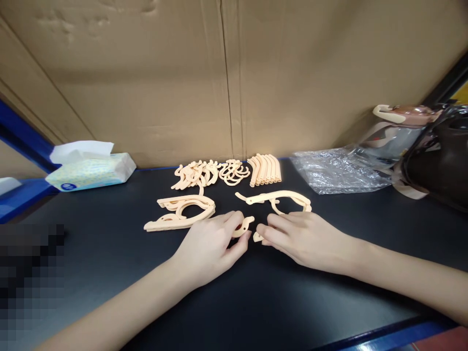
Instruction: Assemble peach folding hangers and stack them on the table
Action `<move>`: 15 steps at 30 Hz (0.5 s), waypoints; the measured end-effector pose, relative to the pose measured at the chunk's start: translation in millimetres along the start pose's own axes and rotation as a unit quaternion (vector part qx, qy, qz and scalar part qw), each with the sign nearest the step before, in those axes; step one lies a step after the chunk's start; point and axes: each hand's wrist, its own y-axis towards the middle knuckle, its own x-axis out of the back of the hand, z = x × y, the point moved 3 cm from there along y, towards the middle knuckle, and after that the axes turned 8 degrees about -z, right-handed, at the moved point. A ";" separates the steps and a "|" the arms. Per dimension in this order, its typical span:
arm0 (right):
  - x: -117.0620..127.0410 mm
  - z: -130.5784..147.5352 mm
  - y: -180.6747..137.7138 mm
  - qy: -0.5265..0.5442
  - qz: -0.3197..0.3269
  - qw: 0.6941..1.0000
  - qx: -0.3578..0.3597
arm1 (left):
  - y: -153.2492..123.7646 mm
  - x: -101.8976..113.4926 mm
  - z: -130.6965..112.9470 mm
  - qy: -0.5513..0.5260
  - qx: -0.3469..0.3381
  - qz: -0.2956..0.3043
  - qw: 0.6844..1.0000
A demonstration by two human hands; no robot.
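My left hand (210,248) is closed, pinching a small curved beige plastic piece (244,228) with a hole in it. My right hand (307,242) has its fingers closed around a beige hanger arm, whose end (258,237) shows at the fingertips. Just beyond that hand lies a curved folding hanger frame (278,196); it seems to run on beneath my fingers, though the join is hidden. Left of centre, next to my left hand, several folding hangers (183,224) lie stacked with a hook pointing away from me. Both hands are close together but apart.
Along the back are piles of beige hooks (197,173), thin curved pieces (234,171) and tube-like arms (265,169). A tissue pack (91,170) stands left. At right are clear plastic bags (340,170), a bottle (402,129) and a dark bag (438,156). Cardboard (164,87) walls the back.
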 end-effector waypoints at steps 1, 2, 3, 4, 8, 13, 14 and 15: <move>-1.7 -0.8 -0.1 0.006 -0.001 1.000 -0.003 | -0.3 -0.4 0.0 0.002 0.003 0.001 1.000; -3.7 -1.5 -0.3 0.014 -0.001 1.000 -0.005 | -0.7 -0.6 -0.1 0.005 0.005 0.001 1.000; -5.8 -2.3 -0.5 0.024 -0.001 1.000 -0.012 | -0.9 -0.7 -0.3 0.008 0.006 0.003 1.000; -7.9 -3.0 -0.8 0.037 0.003 0.999 -0.018 | -1.1 -0.7 -0.6 0.011 0.006 0.006 1.000; -13.5 -4.3 -1.8 0.095 0.027 0.994 -0.045 | -1.0 -0.1 -1.1 0.013 0.026 0.026 0.999; -13.2 -5.7 -1.8 0.148 0.042 0.985 -0.080 | 0.1 -0.5 -2.6 0.007 0.023 0.047 0.999; -12.6 -6.2 -1.6 0.154 0.040 0.984 -0.084 | 0.2 -0.7 -2.8 0.007 0.021 0.052 0.998; -12.1 -6.5 -1.3 0.158 0.038 0.983 -0.084 | 0.2 -0.8 -2.9 0.008 0.019 0.056 0.998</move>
